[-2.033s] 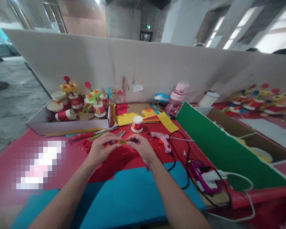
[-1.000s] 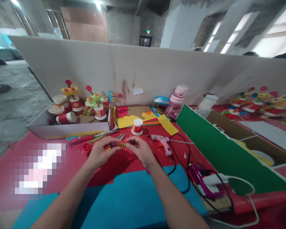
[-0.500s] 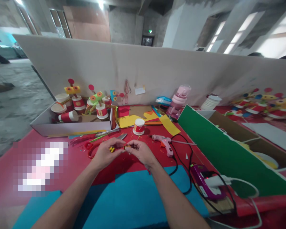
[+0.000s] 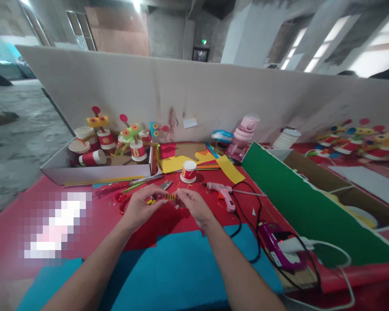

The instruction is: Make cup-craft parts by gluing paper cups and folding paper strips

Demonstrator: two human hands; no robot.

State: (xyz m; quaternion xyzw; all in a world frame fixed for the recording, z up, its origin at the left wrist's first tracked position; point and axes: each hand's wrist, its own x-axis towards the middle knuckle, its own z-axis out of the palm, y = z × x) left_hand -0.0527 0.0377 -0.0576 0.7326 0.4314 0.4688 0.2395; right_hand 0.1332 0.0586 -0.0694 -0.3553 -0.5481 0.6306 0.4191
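While one glue gun [image 4: 218, 187] lies near, left hand [image 4: 144, 204], right hand [image 4: 195, 206]: fingers pinching one spring [image 4: 171, 197].

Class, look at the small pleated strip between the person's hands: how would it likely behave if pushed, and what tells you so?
The pleated strip would probably squash and spring back, as its folds zigzag. It is likely light: it is small, spanning just the gap between the left hand and right hand. Its thin-looking folds may crush.

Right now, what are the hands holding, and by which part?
Left hand pinches one end of a small yellow-and-dark paper-like spring; right hand, the other.
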